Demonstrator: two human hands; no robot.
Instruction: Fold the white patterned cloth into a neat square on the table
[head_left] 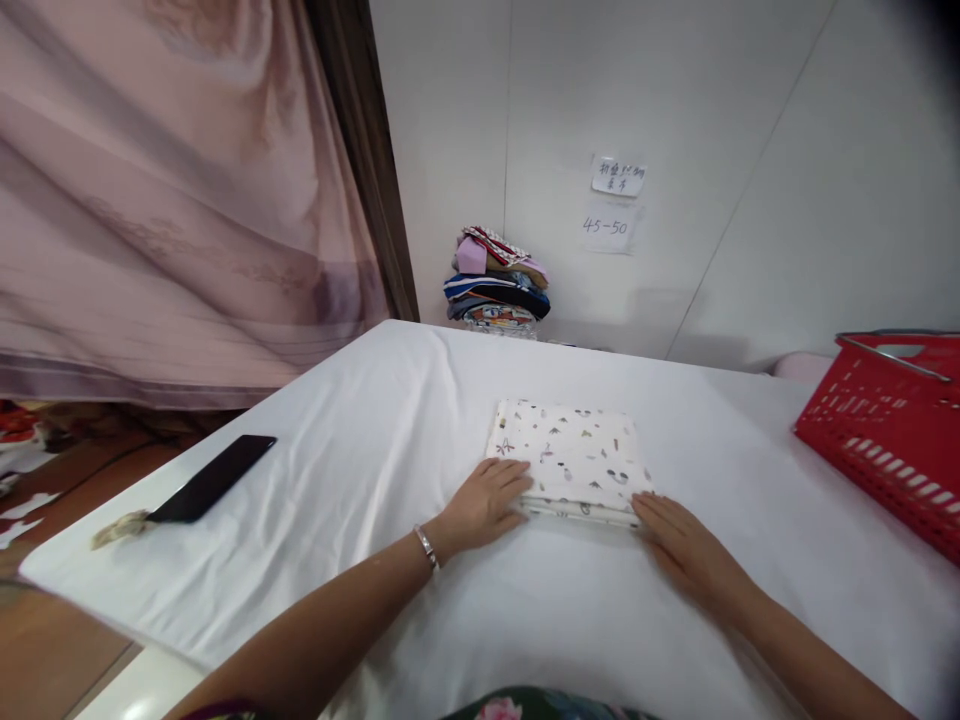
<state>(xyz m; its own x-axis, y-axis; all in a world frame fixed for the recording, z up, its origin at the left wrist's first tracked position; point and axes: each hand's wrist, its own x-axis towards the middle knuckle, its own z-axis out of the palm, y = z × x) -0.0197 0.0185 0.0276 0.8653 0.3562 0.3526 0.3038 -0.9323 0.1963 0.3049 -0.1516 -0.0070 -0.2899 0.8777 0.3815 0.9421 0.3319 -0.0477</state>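
A folded white cloth (574, 450) with small scattered prints lies flat on the white-covered table. Its near edge shows several stacked layers. My left hand (484, 508), a silver bracelet at its wrist, rests at the cloth's near left corner, fingers stretched onto it and palm down. At the near right corner, my right hand (686, 545) touches the cloth with its fingertips, the fingers extended. Neither hand is gripping the cloth.
A black phone (217, 478) with a fluffy charm lies at the table's left. On the right stands a red plastic basket (892, 430). Folded fabrics (497, 285) are stacked beyond the far edge, by the wall with paper notes (611, 225). A pink curtain (187, 200) hangs at left.
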